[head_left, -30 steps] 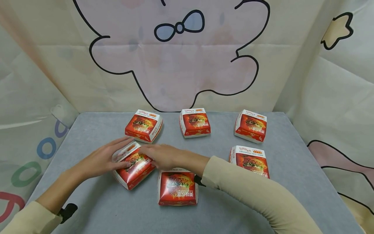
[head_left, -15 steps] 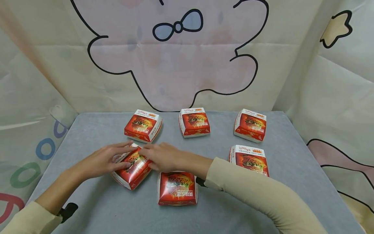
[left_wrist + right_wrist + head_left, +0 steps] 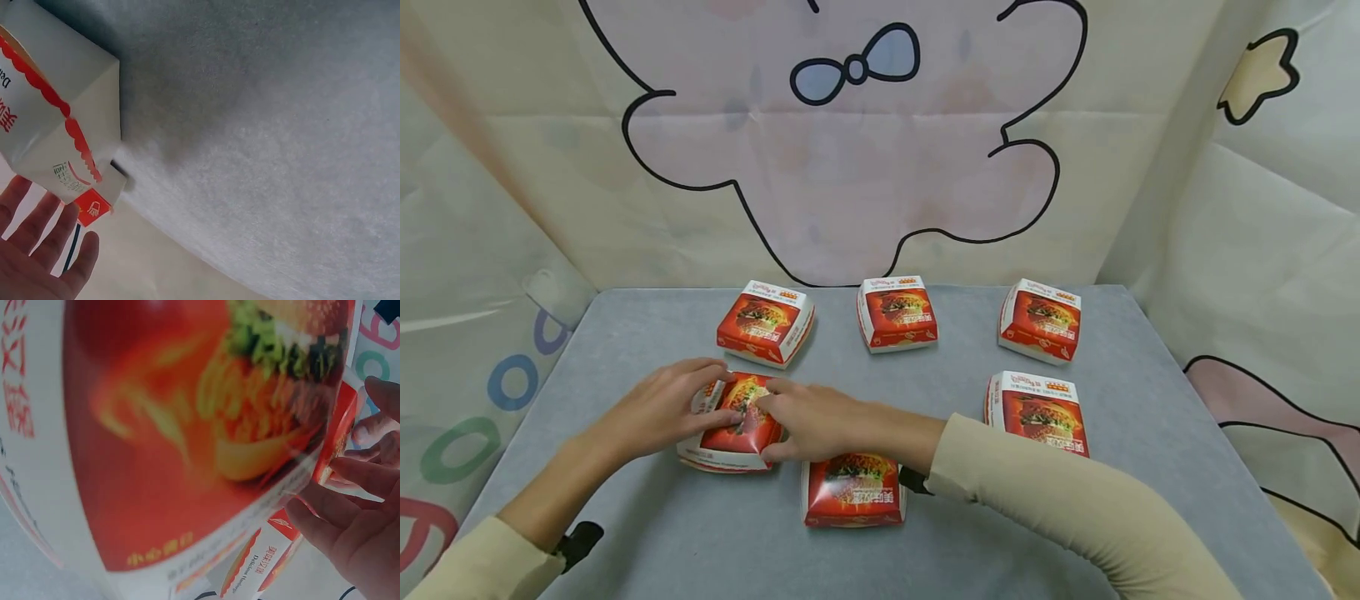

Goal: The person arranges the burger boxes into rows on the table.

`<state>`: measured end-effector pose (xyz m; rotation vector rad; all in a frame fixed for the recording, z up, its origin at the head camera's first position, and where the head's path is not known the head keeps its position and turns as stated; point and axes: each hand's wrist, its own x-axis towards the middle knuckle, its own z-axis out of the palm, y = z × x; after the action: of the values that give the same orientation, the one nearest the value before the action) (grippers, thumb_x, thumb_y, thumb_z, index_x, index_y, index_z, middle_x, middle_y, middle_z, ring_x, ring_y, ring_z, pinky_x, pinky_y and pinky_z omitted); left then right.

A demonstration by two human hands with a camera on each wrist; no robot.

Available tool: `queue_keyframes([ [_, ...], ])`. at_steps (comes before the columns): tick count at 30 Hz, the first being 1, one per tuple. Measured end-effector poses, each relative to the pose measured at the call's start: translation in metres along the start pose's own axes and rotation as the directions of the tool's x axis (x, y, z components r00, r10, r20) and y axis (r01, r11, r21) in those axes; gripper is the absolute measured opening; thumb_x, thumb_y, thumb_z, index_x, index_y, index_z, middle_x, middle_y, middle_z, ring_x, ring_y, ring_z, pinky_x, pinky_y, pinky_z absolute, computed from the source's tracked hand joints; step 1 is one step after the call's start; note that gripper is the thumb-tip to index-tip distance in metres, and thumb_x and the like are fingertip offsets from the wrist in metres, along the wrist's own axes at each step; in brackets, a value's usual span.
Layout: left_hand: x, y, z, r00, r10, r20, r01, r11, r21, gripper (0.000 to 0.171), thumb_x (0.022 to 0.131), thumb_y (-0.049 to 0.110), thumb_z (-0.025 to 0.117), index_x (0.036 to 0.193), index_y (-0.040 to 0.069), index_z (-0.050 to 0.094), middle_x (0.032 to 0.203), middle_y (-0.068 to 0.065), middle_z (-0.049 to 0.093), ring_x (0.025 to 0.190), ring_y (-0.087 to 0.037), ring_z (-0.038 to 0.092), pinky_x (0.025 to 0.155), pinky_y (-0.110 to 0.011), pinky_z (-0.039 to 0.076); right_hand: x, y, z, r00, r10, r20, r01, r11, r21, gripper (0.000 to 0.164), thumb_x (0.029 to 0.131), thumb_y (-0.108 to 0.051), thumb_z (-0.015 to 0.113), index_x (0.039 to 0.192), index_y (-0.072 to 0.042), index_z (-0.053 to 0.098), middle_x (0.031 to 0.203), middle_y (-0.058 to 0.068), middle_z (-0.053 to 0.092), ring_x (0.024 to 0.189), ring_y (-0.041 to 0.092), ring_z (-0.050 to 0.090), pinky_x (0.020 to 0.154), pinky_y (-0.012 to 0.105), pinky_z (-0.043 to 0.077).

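A red-and-white burger box (image 3: 745, 412) sits on the table at the left, between both hands. My left hand (image 3: 662, 408) holds its left side, thumb over the top and fingers toward the back edge. My right hand (image 3: 816, 421) holds its right side, thumb low by the front corner. Several extended fingers (image 3: 47, 228) lie against the white side of the box (image 3: 56, 125) in the left wrist view. Directly before the right hand is another burger box (image 3: 854, 492), its back part covered by that hand and forearm; a box's printed top (image 3: 206, 437) looms large in the right wrist view.
Along the back stand three similar burger boxes: left (image 3: 765, 323), middle (image 3: 897, 314) and right (image 3: 1040, 321). Another box (image 3: 1037, 412) is at the right, partly behind the right sleeve (image 3: 1060, 500). A grey cloth covers the table (image 3: 647, 325); printed curtains (image 3: 880, 167) surround it.
Between both hands the left box has turned counter-clockwise, its white strip going from upper left to left. The right hand has shifted slightly toward me. The other boxes stay in place.
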<state>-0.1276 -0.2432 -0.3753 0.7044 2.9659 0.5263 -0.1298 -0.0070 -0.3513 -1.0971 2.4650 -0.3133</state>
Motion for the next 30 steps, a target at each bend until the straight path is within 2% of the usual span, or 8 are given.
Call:
queue_keyframes([
  [4,0.000,-0.003,0.001,1.000,-0.008,-0.010,0.008,1.000,0.009,0.060,0.085,0.051,0.075,0.121,0.004,0.067,0.123,-0.021,0.065,0.113,-0.040,0.061,0.089,-0.060,0.050,0.002,0.000,0.002,1.000,0.021,0.002,-0.021,0.999,0.040,0.066,0.092,-0.045,0.069,0.147,-0.013,0.048,0.159,0.007,0.033,0.132,0.019,0.048,0.104,0.035,0.044],
  [8,0.000,-0.007,-0.001,1.000,-0.013,0.011,0.013,0.999,-0.030,0.053,0.087,0.045,0.075,0.121,0.005,0.067,0.124,-0.019,0.065,0.116,-0.039,0.060,0.092,-0.060,0.049,0.004,0.000,0.004,1.000,0.021,-0.014,-0.020,0.998,0.067,0.068,0.090,-0.043,0.072,0.146,-0.012,0.048,0.158,0.007,0.034,0.137,0.018,0.044,0.107,0.035,0.042],
  [11,0.000,-0.010,-0.001,0.999,-0.009,0.031,0.012,0.996,-0.087,0.055,0.085,0.045,0.077,0.124,0.008,0.066,0.127,-0.017,0.064,0.119,-0.038,0.058,0.093,-0.061,0.048,0.006,0.001,0.004,0.999,0.031,-0.025,-0.028,0.993,0.116,0.067,0.089,-0.039,0.075,0.145,-0.011,0.049,0.158,0.005,0.035,0.137,0.016,0.043,0.108,0.033,0.040],
  [15,0.000,-0.012,0.000,0.998,0.005,0.057,0.004,0.987,-0.161,0.065,0.083,0.045,0.079,0.135,0.010,0.061,0.136,-0.017,0.059,0.127,-0.041,0.052,0.095,-0.063,0.046,0.007,0.001,0.005,0.998,0.035,-0.051,-0.027,0.988,0.153,0.064,0.088,-0.033,0.078,0.141,-0.011,0.050,0.156,0.003,0.038,0.132,0.014,0.046,0.107,0.030,0.041],
  [19,0.001,-0.011,0.001,0.997,0.026,0.077,-0.010,0.979,-0.206,0.068,0.083,0.038,0.080,0.141,0.010,0.057,0.138,-0.016,0.058,0.127,-0.040,0.052,0.096,-0.061,0.046,0.008,0.003,0.007,0.996,0.025,-0.081,-0.013,0.991,0.135,0.058,0.087,-0.027,0.079,0.137,-0.013,0.052,0.152,0.002,0.042,0.125,0.013,0.050,0.104,0.029,0.042],
  [25,0.003,-0.010,0.001,0.994,0.031,0.106,-0.007,0.976,-0.219,0.071,0.085,0.041,0.078,0.143,0.008,0.055,0.136,-0.016,0.060,0.123,-0.039,0.056,0.095,-0.060,0.047,0.010,0.005,0.007,0.998,0.021,-0.060,-0.014,0.994,0.105,0.056,0.089,-0.023,0.076,0.138,-0.013,0.051,0.155,0.003,0.039,0.134,0.015,0.044,0.110,0.032,0.037],
  [30,0.004,-0.009,0.002,0.994,0.040,0.100,-0.020,0.980,-0.200,0.060,0.086,0.042,0.077,0.136,0.011,0.063,0.129,-0.014,0.064,0.119,-0.037,0.059,0.093,-0.059,0.049,0.010,0.006,0.005,0.999,0.010,-0.041,-0.007,0.997,0.070,0.054,0.091,-0.021,0.074,0.138,-0.015,0.050,0.150,0.000,0.044,0.128,0.012,0.048,0.107,0.033,0.041],
])
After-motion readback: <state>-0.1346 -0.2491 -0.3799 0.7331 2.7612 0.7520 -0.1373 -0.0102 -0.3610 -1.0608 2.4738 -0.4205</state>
